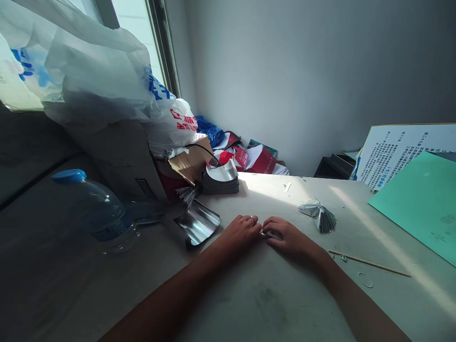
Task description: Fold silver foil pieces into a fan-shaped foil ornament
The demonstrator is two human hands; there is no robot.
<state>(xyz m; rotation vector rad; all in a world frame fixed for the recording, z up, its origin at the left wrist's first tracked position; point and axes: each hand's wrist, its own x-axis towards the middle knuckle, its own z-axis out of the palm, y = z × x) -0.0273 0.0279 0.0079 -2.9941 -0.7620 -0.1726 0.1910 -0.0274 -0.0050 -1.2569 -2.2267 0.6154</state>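
Note:
My left hand (243, 228), with a ring on one finger, and my right hand (281, 232) meet at the middle of the table. Both have their fingers closed, and the small pale thing between the fingertips is mostly hidden. Left of my left hand lie curved shiny silver sheets (200, 221), with a bundle of thin silver strips (187, 195) behind them. A second bundle of silver strips (321, 217), pinched in the middle and fanned at the ends, rests beyond my right hand. Nearer my right forearm are a thin wooden stick (370, 263) and a loose rubber band (365, 280).
A plastic bottle (107, 213) with a blue cap stands at the left. Behind it are a grey box (121, 156) and white plastic bags (99, 71). A stack of curved sheets (221, 179) sits toward the back. A green folder (423, 204) and a printed board (402, 152) are at the right.

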